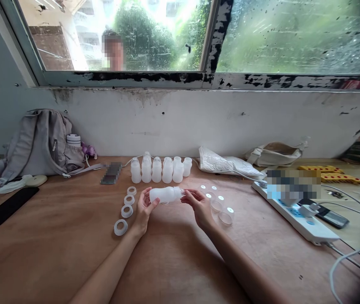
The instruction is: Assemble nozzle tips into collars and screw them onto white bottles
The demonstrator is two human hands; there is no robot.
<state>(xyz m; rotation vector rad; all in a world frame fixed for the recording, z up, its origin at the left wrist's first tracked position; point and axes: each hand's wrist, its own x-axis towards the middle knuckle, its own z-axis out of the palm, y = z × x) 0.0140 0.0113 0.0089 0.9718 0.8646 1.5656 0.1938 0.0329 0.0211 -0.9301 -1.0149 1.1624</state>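
A frosted white baby bottle lies sideways in the air above the table, its neck pointing right. My left hand is closed around its base end. At the neck, my right hand pinches a small clear piece that looks like a teat; the fingers partly hide it. Several white collar rings form a column left of my left hand. Near my right hand lie clear caps and small white discs. Behind the hands stands a row of several similar bottles, some with clear tops.
A grey backpack sits at the back left, with a black flat item before it. A phone lies near the bottle row. Toward the right are a white plastic bag, a power strip and cables. A person is outside the window.
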